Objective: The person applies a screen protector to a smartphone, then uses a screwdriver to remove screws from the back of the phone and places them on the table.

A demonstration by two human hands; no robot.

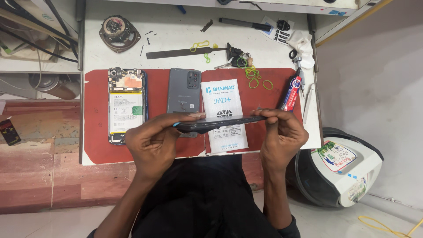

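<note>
Two hands hold one dark phone (pixel 220 122) edge-on above the near edge of the desk (pixel 185 33), level and seen from the side. The left hand (pixel 154 139) pinches its left end, thumb on top and fingers curled beneath; the right hand (pixel 282 132) pinches the right end between thumb and fingertips. Beneath the phone, on the red mat (pixel 94 114), lies a white packet (pixel 224 115), partly hidden by the phone. Just left of the packet lies a grey back cover (pixel 183 90), camera cutouts up. Further left on the mat lies an opened phone (pixel 126 105), its battery and board showing. At the mat's right edge lies a glue tube (pixel 291 93), tilted. Yellow-green rubber bands (pixel 255 78) lie near the mat's far edge. Beyond the mat, on bare white desk, lies a metal ruler (pixel 185 53), with keys (pixel 238 57) at its right end. A round speaker (pixel 119 32) sits at the far left, a black pen (pixel 244 24) at the far side. A white helmet (pixel 339 169) lies on the floor to the right.
</note>
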